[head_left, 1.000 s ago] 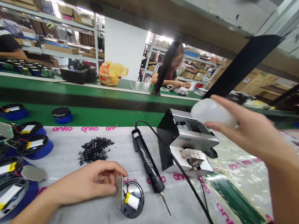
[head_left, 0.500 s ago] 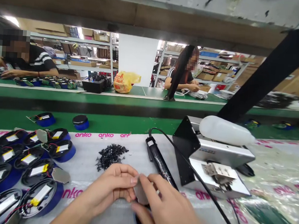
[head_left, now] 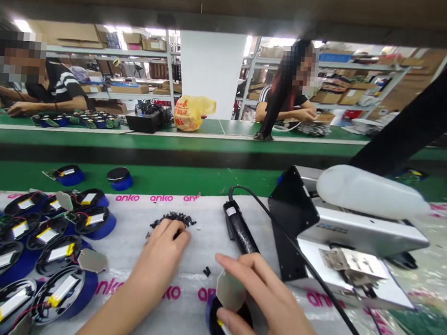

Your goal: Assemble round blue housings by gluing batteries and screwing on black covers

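My left hand reaches over the pile of small black pieces, fingers bent down and drawn together. Its fingertips are partly hidden, so what they pinch cannot be made out. In my right hand a grey-green eight-sided circuit board is held between the thumb and fingers. The board stands tilted above a round blue housing with a black inside, partly covered by my right hand. Two or so loose black pieces lie just left of the board.
Several blue housings with batteries and wires crowd the left. A black corded tool lies ahead of my right hand. Behind its cable, a metal device carries a white bottle. Two co-workers sit across the green bench.
My left hand has left the circuit board and moved forward and left onto the black pile. My right hand keeps the board, now lower right. The view has shifted slightly.
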`<state>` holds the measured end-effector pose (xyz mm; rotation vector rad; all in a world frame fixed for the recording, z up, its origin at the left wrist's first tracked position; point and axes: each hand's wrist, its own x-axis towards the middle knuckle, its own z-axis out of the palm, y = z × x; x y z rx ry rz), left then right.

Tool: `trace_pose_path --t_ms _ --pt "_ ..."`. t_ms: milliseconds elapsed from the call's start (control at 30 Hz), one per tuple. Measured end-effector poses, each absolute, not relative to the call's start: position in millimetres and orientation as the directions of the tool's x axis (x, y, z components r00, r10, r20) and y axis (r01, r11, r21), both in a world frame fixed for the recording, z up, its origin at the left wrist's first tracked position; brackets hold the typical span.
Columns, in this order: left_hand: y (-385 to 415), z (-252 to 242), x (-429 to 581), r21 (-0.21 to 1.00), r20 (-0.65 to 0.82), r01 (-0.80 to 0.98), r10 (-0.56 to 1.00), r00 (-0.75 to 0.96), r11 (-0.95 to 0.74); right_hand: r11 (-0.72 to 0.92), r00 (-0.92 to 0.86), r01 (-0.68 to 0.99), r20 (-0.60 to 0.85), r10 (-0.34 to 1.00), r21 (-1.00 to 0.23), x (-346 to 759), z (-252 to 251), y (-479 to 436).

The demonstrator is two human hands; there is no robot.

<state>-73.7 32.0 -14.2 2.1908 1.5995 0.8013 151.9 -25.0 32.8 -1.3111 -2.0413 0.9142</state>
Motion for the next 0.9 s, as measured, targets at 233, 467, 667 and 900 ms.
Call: trace_pose_path --t_ms 233,467,667,900 --pt "26 -5 -71 0.534 0.306 0.741 0.91 0.281 -0.408 -0.058 -0.185 0.44 -0.154 0.971 -0.896 148 40 -22" --pt "14 13 -61 0.986 -0.148 0.104 0.966 0.21 0.129 -0.338 -0.307 0.161 -0.372 0.876 -0.927 157 31 -19" --pt "14 4 -52 0.847 -0.247 -0.359 0.889 0.386 0.392 -0.426 -0.349 -0.049 -0.384 0.855 -0.903 152 34 -15" --pt "9 3 -50 0.752 -0.297 -0.433 0.842 0.452 0.497 -0.347 -0.284 0.01 -0.336 0.898 -0.938 144 30 -23"
